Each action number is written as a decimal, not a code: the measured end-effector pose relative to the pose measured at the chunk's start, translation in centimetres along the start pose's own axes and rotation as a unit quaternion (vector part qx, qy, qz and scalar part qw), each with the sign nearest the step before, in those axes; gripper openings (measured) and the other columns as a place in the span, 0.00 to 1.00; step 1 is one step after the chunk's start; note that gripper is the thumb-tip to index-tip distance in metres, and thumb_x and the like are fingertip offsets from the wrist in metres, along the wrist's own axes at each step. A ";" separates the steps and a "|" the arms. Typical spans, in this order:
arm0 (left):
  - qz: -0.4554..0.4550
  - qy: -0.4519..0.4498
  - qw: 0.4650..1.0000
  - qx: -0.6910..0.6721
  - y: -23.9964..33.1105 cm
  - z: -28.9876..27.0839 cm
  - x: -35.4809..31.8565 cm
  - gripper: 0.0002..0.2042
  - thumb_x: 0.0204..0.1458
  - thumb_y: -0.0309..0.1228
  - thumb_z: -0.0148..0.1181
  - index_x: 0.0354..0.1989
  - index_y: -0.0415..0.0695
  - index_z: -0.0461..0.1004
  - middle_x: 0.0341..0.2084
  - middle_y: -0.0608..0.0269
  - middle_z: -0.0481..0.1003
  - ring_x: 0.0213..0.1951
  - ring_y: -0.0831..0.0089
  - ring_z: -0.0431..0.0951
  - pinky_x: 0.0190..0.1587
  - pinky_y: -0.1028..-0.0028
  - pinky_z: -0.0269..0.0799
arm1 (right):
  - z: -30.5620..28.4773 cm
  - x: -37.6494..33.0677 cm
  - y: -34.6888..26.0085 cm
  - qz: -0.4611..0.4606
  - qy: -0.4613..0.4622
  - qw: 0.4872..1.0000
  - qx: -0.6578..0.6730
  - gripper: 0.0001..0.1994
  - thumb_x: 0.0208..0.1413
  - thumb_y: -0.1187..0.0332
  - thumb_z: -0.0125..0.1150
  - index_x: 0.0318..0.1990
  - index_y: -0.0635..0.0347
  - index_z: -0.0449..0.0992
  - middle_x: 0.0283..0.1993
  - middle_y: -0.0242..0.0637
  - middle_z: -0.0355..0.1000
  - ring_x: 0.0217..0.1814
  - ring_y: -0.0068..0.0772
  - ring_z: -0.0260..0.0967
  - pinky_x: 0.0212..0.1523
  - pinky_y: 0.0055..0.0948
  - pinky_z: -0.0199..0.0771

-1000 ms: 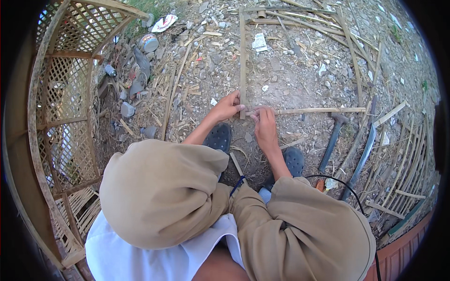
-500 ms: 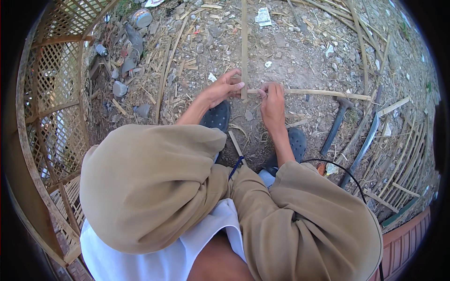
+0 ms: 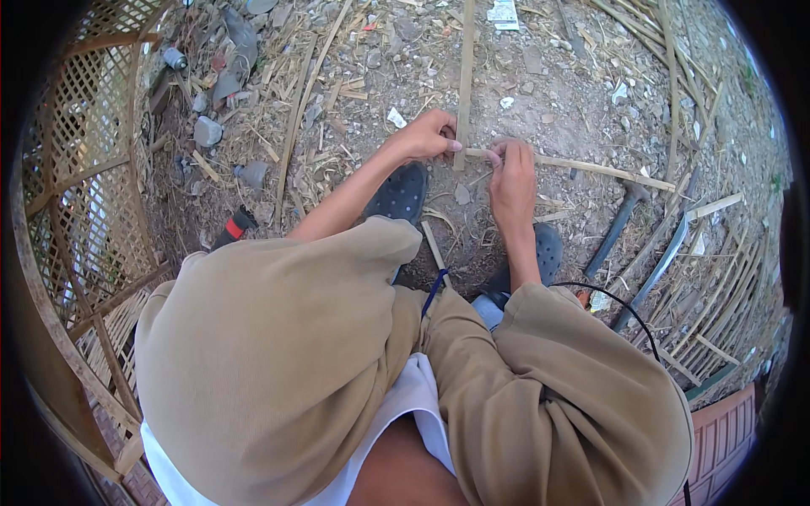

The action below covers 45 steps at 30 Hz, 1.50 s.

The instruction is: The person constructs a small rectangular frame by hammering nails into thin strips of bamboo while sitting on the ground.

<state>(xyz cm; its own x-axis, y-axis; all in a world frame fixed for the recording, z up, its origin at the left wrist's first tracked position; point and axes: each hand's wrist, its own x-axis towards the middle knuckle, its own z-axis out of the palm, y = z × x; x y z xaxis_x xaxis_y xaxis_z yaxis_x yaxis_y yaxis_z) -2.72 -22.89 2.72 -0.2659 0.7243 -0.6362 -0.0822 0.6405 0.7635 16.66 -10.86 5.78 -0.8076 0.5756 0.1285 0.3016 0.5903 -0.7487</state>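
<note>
A long flat bamboo strip [image 3: 466, 67] runs away from me and meets a second, sideways bamboo strip [image 3: 603, 170] close to its near end. At that joint my left hand [image 3: 429, 135] is closed, thumb and fingers pinching the upright strip's edge; its fingertips are partly hidden behind the strip. Just right of the joint, my right hand [image 3: 513, 179] pinches the sideways strip between thumb and curled fingers. Both hands are low over the ground, in front of my dark clogs [image 3: 396, 192].
To the right lie a hammer [image 3: 616, 228] and a long curved blade [image 3: 662, 266], beside a bundle of split bamboo [image 3: 726, 278]. A lattice bamboo panel [image 3: 93, 169] stands at the left. Stones, shavings and scraps cover the ground. A black cable [image 3: 624, 308] passes by my right sleeve.
My view has shifted, so hands and strips appear slightly further right. My left fingers have curled in more at the joint. The right hand keeps its pinch.
</note>
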 end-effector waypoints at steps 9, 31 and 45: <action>0.015 0.058 0.997 0.043 0.2 0.8 0.1 0.04 0.56 0.20 0.69 0.39 0.35 0.84 0.24 0.66 0.80 0.27 0.79 0.77 0.30 0.73 0.71 | -0.2 -1.0 -0.9 -0.085 -0.045 0.995 -0.024 0.10 0.63 0.75 0.64 0.49 0.66 0.74 0.58 0.46 0.74 0.64 0.55 0.71 0.61 0.48 0.74; 0.080 0.162 0.952 0.246 0.3 2.1 -2.5 0.12 0.52 0.32 0.76 0.37 0.36 0.85 0.30 0.49 0.85 0.35 0.58 0.86 0.41 0.61 0.79 | 1.1 -5.4 -0.3 -0.243 -0.125 0.939 -0.209 0.12 0.60 0.72 0.58 0.48 0.67 0.79 0.72 0.48 0.70 0.76 0.45 0.65 0.72 0.46 0.65; 0.272 0.185 0.853 0.406 5.8 -0.3 -3.0 0.17 0.49 0.24 0.75 0.46 0.42 0.79 0.47 0.55 0.77 0.53 0.53 0.79 0.57 0.58 0.76 | 1.6 -5.7 -0.7 -0.262 -0.120 0.929 -0.234 0.12 0.57 0.70 0.62 0.45 0.65 0.86 0.72 0.42 0.72 0.61 0.45 0.71 0.57 0.44 0.72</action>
<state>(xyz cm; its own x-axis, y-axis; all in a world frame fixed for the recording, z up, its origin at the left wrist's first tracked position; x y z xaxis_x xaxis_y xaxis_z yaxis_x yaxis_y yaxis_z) -2.71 -21.44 9.14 -0.3506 0.9363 -0.0192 0.8016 0.3107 0.5108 20.24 -15.44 4.54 -0.9783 0.0312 0.2049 -0.0219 0.9676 -0.2516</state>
